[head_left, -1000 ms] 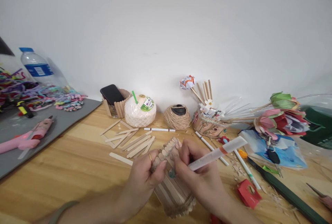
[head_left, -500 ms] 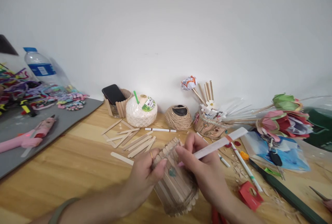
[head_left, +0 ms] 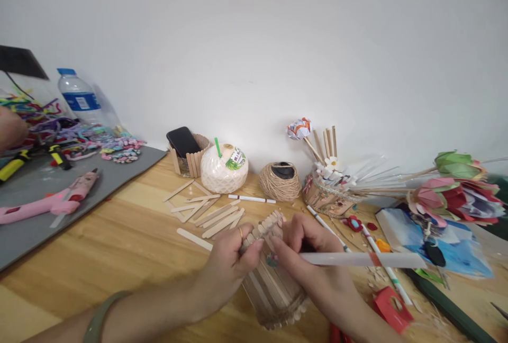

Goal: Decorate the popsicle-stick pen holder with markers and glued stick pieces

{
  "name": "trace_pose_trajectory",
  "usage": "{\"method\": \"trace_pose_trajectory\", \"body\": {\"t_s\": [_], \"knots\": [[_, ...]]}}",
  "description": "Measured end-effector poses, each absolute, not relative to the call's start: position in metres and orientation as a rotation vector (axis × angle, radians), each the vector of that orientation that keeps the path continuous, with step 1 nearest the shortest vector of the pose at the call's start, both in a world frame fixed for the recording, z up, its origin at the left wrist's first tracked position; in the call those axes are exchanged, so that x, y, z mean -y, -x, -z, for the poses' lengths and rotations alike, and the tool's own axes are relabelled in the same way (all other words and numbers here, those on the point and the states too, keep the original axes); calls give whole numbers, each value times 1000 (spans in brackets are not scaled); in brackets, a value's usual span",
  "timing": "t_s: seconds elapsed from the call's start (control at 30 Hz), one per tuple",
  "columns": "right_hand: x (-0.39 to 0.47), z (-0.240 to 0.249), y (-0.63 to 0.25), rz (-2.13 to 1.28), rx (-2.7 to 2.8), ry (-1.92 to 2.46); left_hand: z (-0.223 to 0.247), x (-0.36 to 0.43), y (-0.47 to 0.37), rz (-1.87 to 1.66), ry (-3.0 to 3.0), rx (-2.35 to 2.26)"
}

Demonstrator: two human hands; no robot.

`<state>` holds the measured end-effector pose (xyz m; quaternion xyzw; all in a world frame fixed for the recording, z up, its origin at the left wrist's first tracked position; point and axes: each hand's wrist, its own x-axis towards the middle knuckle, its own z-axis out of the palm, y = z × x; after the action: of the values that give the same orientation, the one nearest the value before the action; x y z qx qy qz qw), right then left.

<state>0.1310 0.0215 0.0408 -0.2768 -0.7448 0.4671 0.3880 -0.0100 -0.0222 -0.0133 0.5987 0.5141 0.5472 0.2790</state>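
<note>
My left hand (head_left: 234, 258) grips a holder made of wooden craft sticks (head_left: 273, 292) by its upper end, thumb on the outer wall. The holder is tilted, with twine running round it near both ends. A small teal patch (head_left: 272, 260) marks its side. In the fingers of my right hand (head_left: 313, 253) is a white marker pen (head_left: 349, 259) with a red-orange band. Its barrel points right, and its working end is hidden by my fingers close to the teal patch.
Loose craft sticks (head_left: 218, 221), a wrapped coconut (head_left: 224, 171) and a twine ball (head_left: 280, 181) lie behind. A pink glue gun (head_left: 67, 200) rests on the grey mat (head_left: 130, 173). Another person's hand (head_left: 10, 128) shows at far left. Paper flowers (head_left: 452, 195) lie at right.
The marker has swung from slanting up to nearly level, and my right fingers have shifted near the teal patch. A person's hand has appeared at far left. The view has turned slightly left.
</note>
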Motion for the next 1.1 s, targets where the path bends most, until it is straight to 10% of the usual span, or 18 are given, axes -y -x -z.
{"method": "trace_pose_trajectory", "body": {"t_s": [1.1], "knots": [[-18,-44,-128,-980,1987,751,13,24,9,-1448,-1553,-1279]]}}
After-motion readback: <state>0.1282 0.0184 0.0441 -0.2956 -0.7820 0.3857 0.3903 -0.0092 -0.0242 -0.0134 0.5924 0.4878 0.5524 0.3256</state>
